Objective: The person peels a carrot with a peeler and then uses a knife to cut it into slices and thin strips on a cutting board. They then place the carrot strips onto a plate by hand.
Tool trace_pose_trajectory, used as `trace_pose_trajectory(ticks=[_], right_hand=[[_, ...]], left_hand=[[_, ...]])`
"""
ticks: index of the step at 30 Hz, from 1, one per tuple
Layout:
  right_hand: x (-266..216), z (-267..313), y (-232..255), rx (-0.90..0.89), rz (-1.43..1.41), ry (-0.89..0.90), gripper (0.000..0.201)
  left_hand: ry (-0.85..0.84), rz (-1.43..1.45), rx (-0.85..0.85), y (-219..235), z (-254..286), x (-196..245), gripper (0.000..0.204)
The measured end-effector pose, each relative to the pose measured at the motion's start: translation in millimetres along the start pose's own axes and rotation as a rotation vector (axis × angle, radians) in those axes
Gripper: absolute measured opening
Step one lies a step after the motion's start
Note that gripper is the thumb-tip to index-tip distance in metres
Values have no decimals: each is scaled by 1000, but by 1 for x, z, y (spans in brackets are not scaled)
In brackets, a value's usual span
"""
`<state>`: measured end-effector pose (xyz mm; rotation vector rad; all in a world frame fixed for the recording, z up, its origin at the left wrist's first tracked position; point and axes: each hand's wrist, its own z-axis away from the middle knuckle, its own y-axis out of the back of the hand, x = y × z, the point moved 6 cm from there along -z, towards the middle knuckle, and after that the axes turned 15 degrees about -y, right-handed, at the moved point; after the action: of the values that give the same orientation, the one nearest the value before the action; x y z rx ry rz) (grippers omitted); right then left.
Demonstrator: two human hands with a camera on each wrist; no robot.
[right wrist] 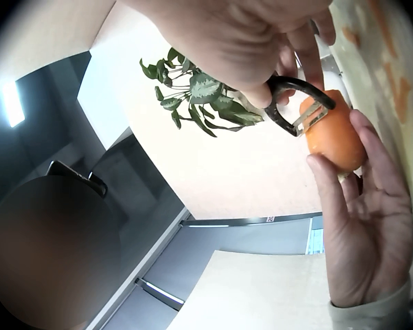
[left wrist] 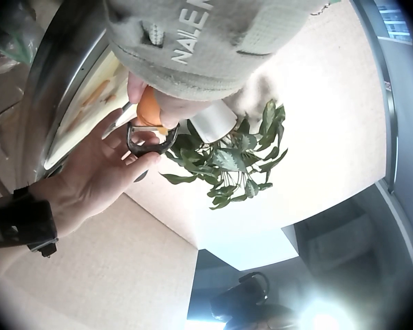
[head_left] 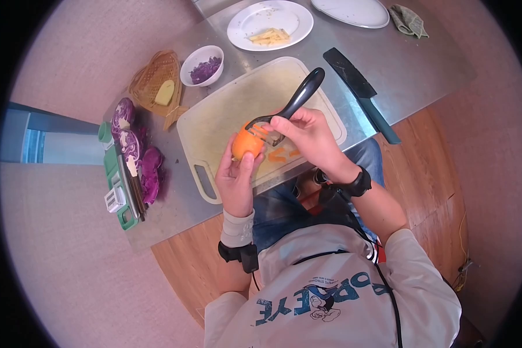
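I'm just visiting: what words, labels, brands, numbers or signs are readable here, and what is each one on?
"POPEYE": big letters on the person's shirt, upside down in the head view; the tiny lettering beside it is too small to read.
"NALE", last part unclear: on the grey cuff.
A small mark on the dark rail is too small to read.

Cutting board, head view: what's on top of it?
Orange strips lie on the cutting board. Both hands, the peeler and the orange vegetable block part of its surface; anything behind them can't be seen here.
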<state>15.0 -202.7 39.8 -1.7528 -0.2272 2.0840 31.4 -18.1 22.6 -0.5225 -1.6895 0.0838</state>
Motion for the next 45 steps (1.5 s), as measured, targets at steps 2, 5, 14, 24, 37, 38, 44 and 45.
trace_pose_trajectory(ticks=[2,5,14,24,37,38,44,45], right_hand=[[2,-4,4,4,-7,-31,22],[0,-6,5,26,14,-40,22],[0,-15,23,71,-59,-50,26],[-4,8,-5,-37,14,-2,21],[-5,11,-18,-49,138,22,17],[-4,11,-18,-46,175,16,16],[0,8,-17,-29,156,-18,16],[1,8,-18,-29,157,-18,16]], left_hand=[[-4,-1,-4,0,-1,0,53],[2,12,24,-1,-2,1,57],[-3,-5,-16,0,-1,1,53],[34,81,71,9,-2,-7,50],[29,42,53,3,-2,-1,64],[29,41,54,3,-2,-1,64],[20,60,48,3,-2,-1,62],[22,55,47,3,-2,-1,61]])
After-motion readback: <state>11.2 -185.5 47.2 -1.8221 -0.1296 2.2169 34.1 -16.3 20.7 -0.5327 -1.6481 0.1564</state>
